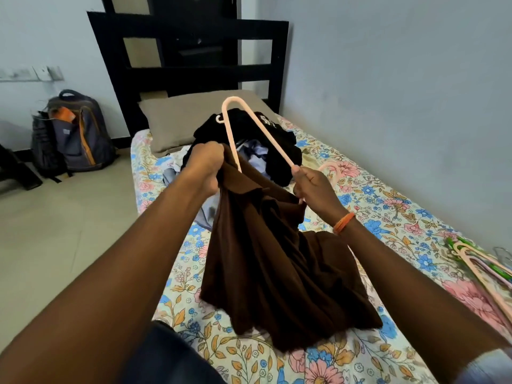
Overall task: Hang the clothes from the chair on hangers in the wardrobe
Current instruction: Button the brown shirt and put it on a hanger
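A backpack [74, 131] stands on the floor left of the bed [388, 206]; over mid-bed the left hand [206, 164] bunches the brown garment [277, 259], the right hand [315, 189] grips the pink hanger [257, 128]; spare hangers [482, 267] lie at the right edge

The hanger [260, 131] in my right hand [315, 189] looks like smooth pink plastic with a slight sheen, and the brown garment [277, 259] I grip is soft, matt cloth. The bed [374, 206] wears a printed floral cotton-like sheet, the pillow [177, 120] plain matt fabric, and the headboard [188, 51] looks like dark matt wood.
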Demonstrator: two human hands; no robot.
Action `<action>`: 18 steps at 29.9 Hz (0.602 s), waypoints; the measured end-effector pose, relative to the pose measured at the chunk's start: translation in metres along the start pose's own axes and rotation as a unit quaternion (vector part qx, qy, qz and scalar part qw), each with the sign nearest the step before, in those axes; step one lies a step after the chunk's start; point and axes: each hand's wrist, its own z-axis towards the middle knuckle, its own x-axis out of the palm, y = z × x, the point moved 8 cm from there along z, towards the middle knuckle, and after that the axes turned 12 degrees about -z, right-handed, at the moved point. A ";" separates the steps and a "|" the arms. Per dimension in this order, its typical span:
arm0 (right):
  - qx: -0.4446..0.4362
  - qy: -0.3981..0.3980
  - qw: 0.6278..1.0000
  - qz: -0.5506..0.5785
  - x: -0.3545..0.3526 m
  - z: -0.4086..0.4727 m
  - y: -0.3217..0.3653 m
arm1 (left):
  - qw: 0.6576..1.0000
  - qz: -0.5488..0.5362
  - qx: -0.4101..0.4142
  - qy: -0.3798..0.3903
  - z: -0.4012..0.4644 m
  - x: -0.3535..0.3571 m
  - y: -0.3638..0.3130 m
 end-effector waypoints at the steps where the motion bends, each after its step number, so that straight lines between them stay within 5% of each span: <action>1: -0.009 0.012 1.000 -0.008 -0.002 -0.004 0.002 | 1.000 -0.001 -0.007 0.011 -0.001 -0.002 -0.005; 7: -0.042 0.023 0.998 -0.035 -0.008 -0.025 0.016 | 0.998 0.025 -0.030 0.039 -0.022 -0.006 -0.024; 12: -0.062 0.061 0.995 -0.053 -0.001 -0.035 0.013 | 0.978 0.068 -0.127 0.152 -0.047 0.003 -0.022; 18: -0.113 0.073 0.987 -0.090 0.000 -0.041 0.020 | 0.977 0.091 -0.158 0.108 -0.044 -0.017 -0.025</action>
